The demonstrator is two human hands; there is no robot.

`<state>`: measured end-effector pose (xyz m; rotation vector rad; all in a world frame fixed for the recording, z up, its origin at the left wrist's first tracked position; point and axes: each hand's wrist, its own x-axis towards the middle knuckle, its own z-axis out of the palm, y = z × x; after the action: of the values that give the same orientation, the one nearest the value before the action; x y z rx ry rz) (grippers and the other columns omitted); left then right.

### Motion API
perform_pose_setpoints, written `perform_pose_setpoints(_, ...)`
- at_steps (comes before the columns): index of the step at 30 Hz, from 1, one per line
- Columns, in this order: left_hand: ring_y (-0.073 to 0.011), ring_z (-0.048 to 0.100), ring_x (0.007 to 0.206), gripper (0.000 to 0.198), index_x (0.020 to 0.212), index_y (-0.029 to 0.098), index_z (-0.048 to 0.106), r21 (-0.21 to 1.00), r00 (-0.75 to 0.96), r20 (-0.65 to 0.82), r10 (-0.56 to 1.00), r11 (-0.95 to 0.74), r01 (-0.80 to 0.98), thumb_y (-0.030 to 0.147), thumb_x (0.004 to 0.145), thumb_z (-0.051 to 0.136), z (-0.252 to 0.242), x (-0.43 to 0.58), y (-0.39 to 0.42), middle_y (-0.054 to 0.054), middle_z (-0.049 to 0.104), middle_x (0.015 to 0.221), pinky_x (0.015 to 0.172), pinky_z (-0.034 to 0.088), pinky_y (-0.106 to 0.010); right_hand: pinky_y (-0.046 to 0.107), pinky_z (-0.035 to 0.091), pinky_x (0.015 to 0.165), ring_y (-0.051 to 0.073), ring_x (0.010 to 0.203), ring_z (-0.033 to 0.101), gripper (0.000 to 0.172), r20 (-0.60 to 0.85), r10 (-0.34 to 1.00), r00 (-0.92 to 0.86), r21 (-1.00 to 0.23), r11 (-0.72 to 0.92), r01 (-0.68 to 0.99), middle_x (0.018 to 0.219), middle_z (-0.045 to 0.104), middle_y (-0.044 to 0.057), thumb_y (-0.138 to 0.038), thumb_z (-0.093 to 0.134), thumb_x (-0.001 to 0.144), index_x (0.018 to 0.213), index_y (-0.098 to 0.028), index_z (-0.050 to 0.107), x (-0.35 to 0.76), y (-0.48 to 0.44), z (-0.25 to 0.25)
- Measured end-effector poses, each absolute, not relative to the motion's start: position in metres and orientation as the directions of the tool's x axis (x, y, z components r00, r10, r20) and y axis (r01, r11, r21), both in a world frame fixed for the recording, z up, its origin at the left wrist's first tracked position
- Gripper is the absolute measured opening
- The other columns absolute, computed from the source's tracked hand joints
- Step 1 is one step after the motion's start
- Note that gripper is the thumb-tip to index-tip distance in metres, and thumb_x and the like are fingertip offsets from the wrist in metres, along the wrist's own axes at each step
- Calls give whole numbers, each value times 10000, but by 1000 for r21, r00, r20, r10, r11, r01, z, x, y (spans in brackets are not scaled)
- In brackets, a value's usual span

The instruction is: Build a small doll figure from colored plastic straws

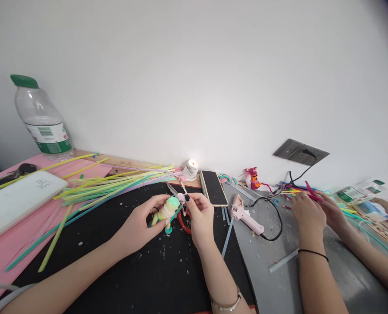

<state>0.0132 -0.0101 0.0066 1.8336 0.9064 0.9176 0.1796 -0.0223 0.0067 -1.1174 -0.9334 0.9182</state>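
Observation:
My left hand (144, 224) is closed around a small fuzzy figure (166, 210) in pale yellow and mint green, apparently made of pipe cleaners, with a teal foot at its lower end. Beside it my right hand (198, 216) pinches a small pale pink-and-white fuzzy piece (181, 198) between thumb and fingers, close against the figure. A thin teal stem (178, 212) slants between the two hands. Partly hidden behind them, scissors (184, 223) with red handles lie on the black mat (121, 270).
Pipe cleaners (108, 187) spread at the left, near a white power bank (20, 205) and a bottle (43, 122). A paper cup (191, 170), phone (214, 187) and pink glue gun (246, 216) stand or lie beyond. Another person's hands (308, 213) work at the right.

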Motion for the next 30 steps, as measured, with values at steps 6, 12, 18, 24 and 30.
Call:
perform_pose_setpoints(6,-216,607,1006,453,1221,241,486,859,485,249,838,-422,289,156,785,572,11,13,-13,-54,634,1149,901,486,-355,198,325,442,70,466,403,200,122,964,236,-973,163,-164,578,509,-42,-353,697,725,735,-168,620,176,-23,7)
perform_pose_setpoints(12,-208,605,996,453,1228,231,489,848,479,242,844,-424,319,166,787,574,12,13,-13,-53,635,1143,891,481,-328,191,262,420,62,441,351,219,84,977,198,-972,123,-198,538,470,-58,-364,699,728,722,-167,602,176,-23,6)
perform_pose_setpoints(18,-232,621,969,412,1206,225,521,844,463,253,850,-428,324,257,801,590,16,13,-14,-64,659,1109,871,497,-353,194,305,431,78,473,375,239,117,975,189,-983,141,-118,554,468,-46,-391,661,760,693,-171,599,177,-25,8)
perform_pose_setpoints(24,-248,589,1116,406,1252,236,508,845,469,241,850,-422,330,357,866,527,14,10,-13,-74,619,1248,970,458,-362,207,389,494,102,558,468,169,217,964,156,-976,219,6,645,536,-12,-326,644,777,704,-175,622,176,-25,7)
perform_pose_setpoints(30,-251,545,1189,453,1306,248,504,855,447,253,858,-415,310,373,870,518,4,12,-14,-56,631,1237,1014,426,-361,226,425,566,112,622,509,67,302,943,137,-953,304,11,724,561,-3,-257,645,781,795,-191,651,175,-28,11)
